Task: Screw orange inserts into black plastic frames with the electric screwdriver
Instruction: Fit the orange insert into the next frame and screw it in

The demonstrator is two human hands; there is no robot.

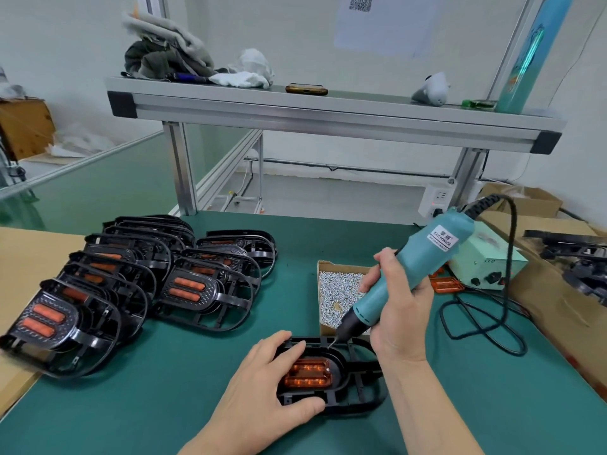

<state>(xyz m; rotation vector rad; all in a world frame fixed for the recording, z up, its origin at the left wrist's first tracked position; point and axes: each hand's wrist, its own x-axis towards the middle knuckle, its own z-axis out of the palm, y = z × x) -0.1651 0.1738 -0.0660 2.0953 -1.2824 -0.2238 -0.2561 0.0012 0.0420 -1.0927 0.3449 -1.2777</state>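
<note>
— So, what are the fingers actually doing, anyone?

— Right hand (397, 310) has its fingers (371, 280) wrapped round the teal screwdriver (423, 264) at mid-body. The tool is tilted, cord end up and away to the right. Left hand (262, 385) grips the frame (361, 399), thumb on the near edge and the other fingers over the far edge of its left end.

— And the bit?

— Tip's down at the frame's raised rim, just past the far right corner of the insert (308, 374). Looks like it's touching, can't swear to it.

— Where's the insert sitting then?

— In the frame's middle pocket, see-through orange. The frame lies flat on the green table (164, 389), right in front of the person.

— Anything round it?

— Screw box (338, 290) just behind the frame, full of little silver screws. Off to the left there are two overlapping rows of frames with orange inserts, call them the stacks (138, 284). The nearest ones sit partly on a cardboard sheet (19, 274). Right of the hand the black cord (505, 290) loops over the table beside a pale control box (486, 261), with a loose orange piece (445, 285) just in front of it. Further right is a carton (542, 297) holding more black frames. The shelf (295, 106) up behind has rags (167, 50) and a phone (306, 89) on it.
</note>
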